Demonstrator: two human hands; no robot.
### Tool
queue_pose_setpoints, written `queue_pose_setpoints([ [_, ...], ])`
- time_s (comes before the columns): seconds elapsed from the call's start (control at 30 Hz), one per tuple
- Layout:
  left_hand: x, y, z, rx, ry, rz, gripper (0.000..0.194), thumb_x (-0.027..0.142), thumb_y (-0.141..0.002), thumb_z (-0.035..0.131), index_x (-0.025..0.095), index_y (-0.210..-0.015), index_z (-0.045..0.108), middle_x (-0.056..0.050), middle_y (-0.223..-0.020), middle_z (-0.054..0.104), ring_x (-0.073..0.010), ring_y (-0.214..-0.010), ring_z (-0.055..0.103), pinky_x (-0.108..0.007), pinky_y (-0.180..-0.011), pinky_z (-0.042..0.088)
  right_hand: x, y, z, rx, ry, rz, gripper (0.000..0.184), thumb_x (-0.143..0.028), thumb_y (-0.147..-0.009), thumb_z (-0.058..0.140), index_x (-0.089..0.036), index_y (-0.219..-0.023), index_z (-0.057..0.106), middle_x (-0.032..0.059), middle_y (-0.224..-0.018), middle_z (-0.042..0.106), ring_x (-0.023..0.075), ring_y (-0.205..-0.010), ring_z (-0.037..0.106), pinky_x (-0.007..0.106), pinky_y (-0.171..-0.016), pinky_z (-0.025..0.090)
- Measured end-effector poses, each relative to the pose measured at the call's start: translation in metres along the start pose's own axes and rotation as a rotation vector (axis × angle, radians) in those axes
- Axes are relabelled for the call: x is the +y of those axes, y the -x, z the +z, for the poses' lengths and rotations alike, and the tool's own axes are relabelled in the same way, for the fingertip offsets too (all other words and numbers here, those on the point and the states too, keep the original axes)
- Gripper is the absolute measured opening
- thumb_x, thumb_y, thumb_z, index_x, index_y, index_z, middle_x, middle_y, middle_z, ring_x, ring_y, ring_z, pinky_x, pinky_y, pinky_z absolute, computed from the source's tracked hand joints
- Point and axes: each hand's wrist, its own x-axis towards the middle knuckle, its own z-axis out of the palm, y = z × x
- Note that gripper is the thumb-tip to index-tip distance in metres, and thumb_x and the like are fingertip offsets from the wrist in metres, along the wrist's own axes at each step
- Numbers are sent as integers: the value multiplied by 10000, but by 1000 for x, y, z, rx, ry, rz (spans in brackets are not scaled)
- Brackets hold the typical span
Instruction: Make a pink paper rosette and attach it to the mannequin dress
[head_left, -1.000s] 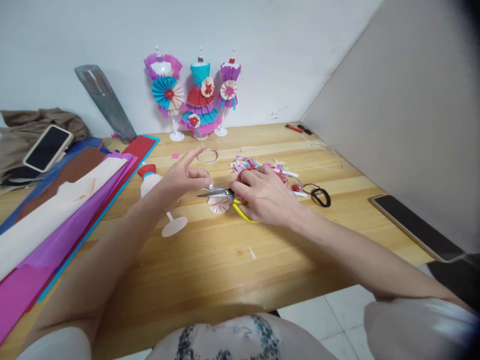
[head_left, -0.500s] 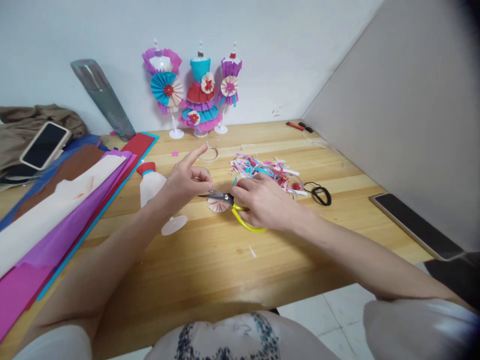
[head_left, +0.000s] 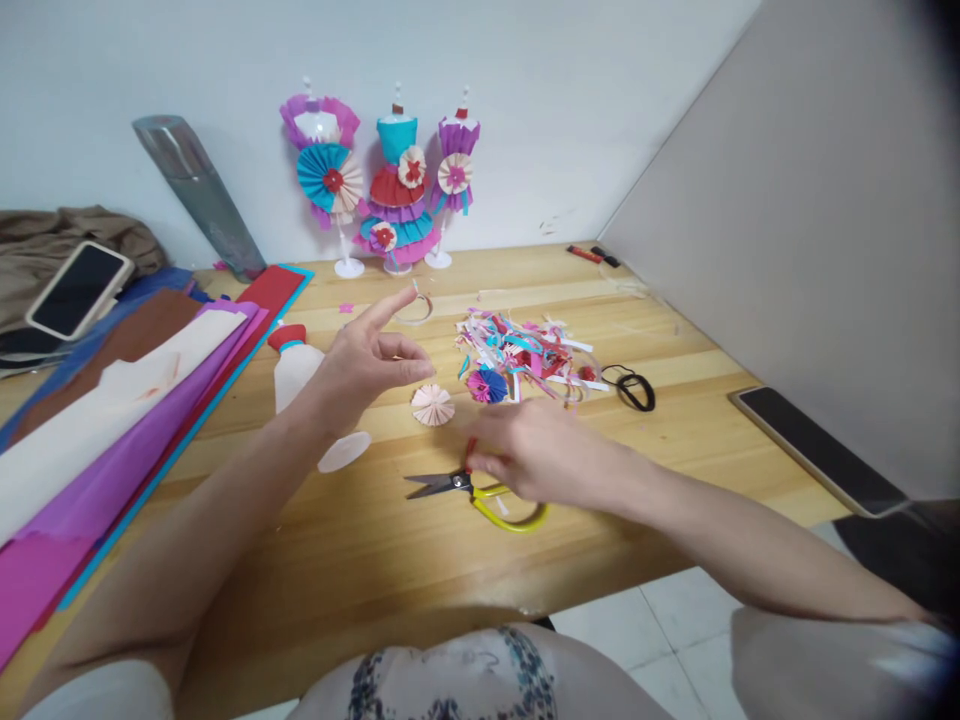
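Observation:
My left hand [head_left: 369, 358] hovers over the table with its index finger stretched out and the thumb pinched against other fingers. A tiny pale bit sits at the index fingertip; what the pinch holds is too small to make out. Low over the table, my right hand [head_left: 536, 450] grips the scissors [head_left: 439, 485] by the red handle, the yellow handle loop hanging free and the blades slightly apart. Between the hands lies a pleated cream paper rosette [head_left: 433, 405]. A pink and blue rosette [head_left: 487, 385] is beyond my right hand. My left forearm partly covers a white dress form [head_left: 295, 372].
Colourful paper scraps [head_left: 525, 345] are heaped beyond my right hand, beside a black hair tie [head_left: 636, 391]. Paper sheets [head_left: 112, 400] and a phone [head_left: 79, 290] lie left, another phone [head_left: 817, 450] right. Dressed mini mannequins [head_left: 397, 190] and a leaning bottle [head_left: 199, 195] stand at the wall.
My right hand has brought the scissors nearer to me and down, away from my left hand. The cream rosette and the pink and blue one are now uncovered. My left hand stays nearly still.

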Motion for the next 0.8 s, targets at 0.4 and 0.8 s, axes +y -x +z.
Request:
queue_pose_setpoints([
  [0.4,0,5,10,-73,-83,15,1032,227,-616,851,121,-1549,421,28,-687,713,-158,-660,660,-278,-660,504,5,-40,-3,592,-466,82,99,-249,-872,652,-180,-834,711,38,-776,711,143,-677,603,295,-635,455],
  [0.8,-2,4,4,-222,-107,10,709,222,-672,843,191,-1344,621,19,-701,720,-154,-661,666,-288,-669,502,43,-71,-22,572,-947,184,171,-367,-782,732,-235,-892,732,-2,-774,690,123,-642,582,284,-601,472],
])
